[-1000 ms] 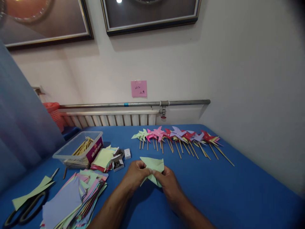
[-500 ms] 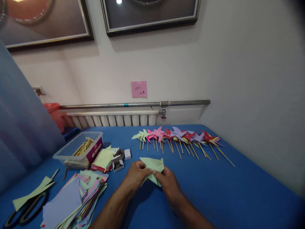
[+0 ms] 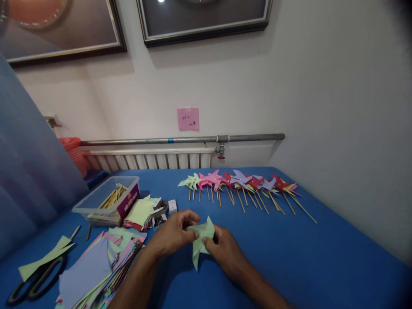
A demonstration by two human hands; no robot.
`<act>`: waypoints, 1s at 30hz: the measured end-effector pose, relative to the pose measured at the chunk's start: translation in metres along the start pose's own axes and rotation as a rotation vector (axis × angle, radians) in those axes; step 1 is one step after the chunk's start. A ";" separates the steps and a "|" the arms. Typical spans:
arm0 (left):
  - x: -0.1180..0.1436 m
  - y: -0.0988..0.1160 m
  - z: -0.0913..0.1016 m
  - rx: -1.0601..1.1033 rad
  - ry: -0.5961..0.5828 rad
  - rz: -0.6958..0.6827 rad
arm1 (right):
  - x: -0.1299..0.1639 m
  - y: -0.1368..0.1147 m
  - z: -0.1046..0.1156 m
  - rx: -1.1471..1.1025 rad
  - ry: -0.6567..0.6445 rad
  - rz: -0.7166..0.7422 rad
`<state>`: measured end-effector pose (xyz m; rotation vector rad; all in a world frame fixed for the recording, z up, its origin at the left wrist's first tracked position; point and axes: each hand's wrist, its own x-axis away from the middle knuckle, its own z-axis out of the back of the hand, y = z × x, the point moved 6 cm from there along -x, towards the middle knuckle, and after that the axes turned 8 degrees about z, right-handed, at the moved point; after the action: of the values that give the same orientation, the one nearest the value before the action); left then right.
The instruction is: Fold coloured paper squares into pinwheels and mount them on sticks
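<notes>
Work piece: pale green paper pinwheel head with pointed folded blades, held just above the blue-covered table, near the centre front. One blade tip points up, another down toward the table.

Left hand: pinching the paper's left side, thumb on the near face, fingers curled above and behind. Right hand: pinching the right side, thumb flat near the middle; its fingertips are hidden behind the sheet.

Just beyond the left hand: small open cardboard boxes of metal pins and a closed small white box. Left of these, a pile of small paper squares, yellow on top, beside a clear plastic tub with a purple label containing thin wooden sticks.

Nearer, left: fanned stack of multicoloured paper sheets; further left, black-handled scissors with a pale green paper strip across them.

Back of table: row of multicoloured paper pinwheels on sticks.

Wall: handwritten pink paper note, above a grey metal pipe.
</notes>
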<state>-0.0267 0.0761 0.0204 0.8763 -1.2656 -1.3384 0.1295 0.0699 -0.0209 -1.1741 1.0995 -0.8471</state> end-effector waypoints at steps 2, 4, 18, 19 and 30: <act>0.004 0.002 -0.005 -0.088 -0.049 -0.014 | 0.001 -0.002 -0.002 0.058 -0.043 0.027; 0.006 0.003 -0.009 -0.126 -0.077 -0.021 | 0.002 -0.001 -0.003 0.092 -0.069 0.038; 0.004 -0.002 -0.017 -0.149 -0.074 -0.003 | 0.001 0.008 -0.004 0.077 -0.076 0.034; 0.004 -0.003 -0.017 -0.129 -0.069 0.001 | 0.001 0.008 -0.003 0.064 -0.076 0.034; -0.012 -0.013 -0.003 0.314 0.178 0.018 | 0.002 -0.003 -0.005 -0.505 0.047 -0.037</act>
<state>-0.0242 0.0860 0.0050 1.1718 -1.3588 -1.0357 0.1251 0.0657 -0.0186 -1.5993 1.3809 -0.6417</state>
